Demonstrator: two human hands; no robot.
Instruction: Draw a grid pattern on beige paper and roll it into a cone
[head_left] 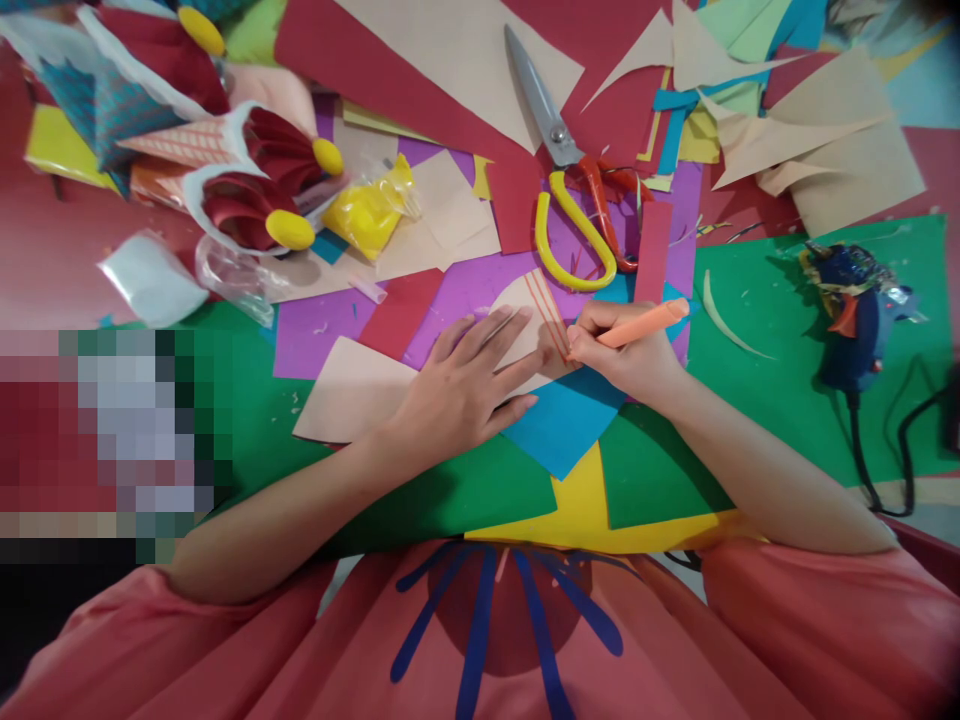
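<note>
My right hand is closed around an orange marker, its tip at the edge of a cream paper piece. Several orange lines run side by side across that paper near the tip. Flat on the same paper lies my left hand, fingers spread, covering part of it. Left of this hand is a curved cream paper piece; whether it joins the lined one is hidden under the hand. A blue paper sheet lies beneath, between the two hands.
Large scissors with yellow and red handles lie beyond my hands. A blue glue gun with a cord rests at right. Decorated paper cones stand at upper left, with cream paper scraps at upper right. Green sheets cover the near side.
</note>
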